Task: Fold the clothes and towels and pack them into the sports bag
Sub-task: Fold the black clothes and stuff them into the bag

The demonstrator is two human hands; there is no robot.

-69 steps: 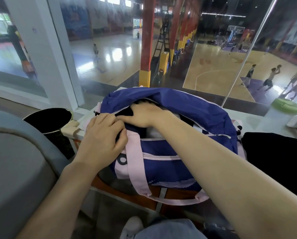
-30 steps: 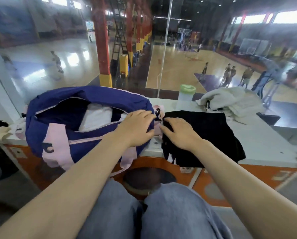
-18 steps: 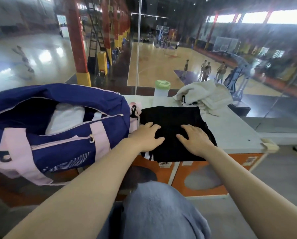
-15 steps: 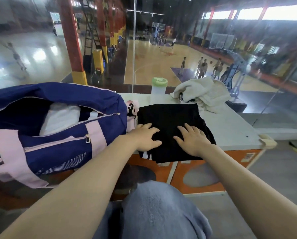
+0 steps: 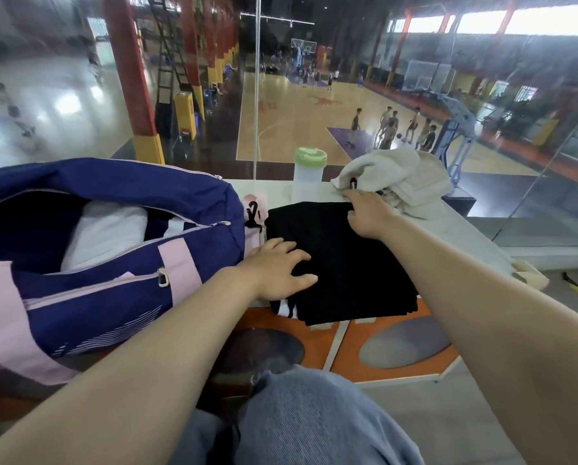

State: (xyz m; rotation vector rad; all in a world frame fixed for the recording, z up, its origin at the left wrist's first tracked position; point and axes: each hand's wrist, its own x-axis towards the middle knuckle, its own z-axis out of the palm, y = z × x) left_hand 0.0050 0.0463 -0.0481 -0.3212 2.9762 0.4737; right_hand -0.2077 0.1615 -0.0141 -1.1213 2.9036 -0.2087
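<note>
While the left hand (image 5: 277, 268) lay flat on the black garment (image 5: 334, 263) beside the open sports bag (image 5: 120, 260), the right hand (image 5: 368, 213) gripped its far edge. Folding looked underway; next, that edge needed drawing nearward.

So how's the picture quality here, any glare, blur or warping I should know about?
Head view: wide-angle warping bends the pillars; reflections haze the glass at upper left; the bright far windows blow out; the black garment shows almost no fold detail.

bag mouth (image 5: 89, 226): unzipped, reachable from above | right flank: black garment (image 5: 341, 263), bottle (image 5: 309, 174) (behind), towel (image 5: 401, 177)
</note>
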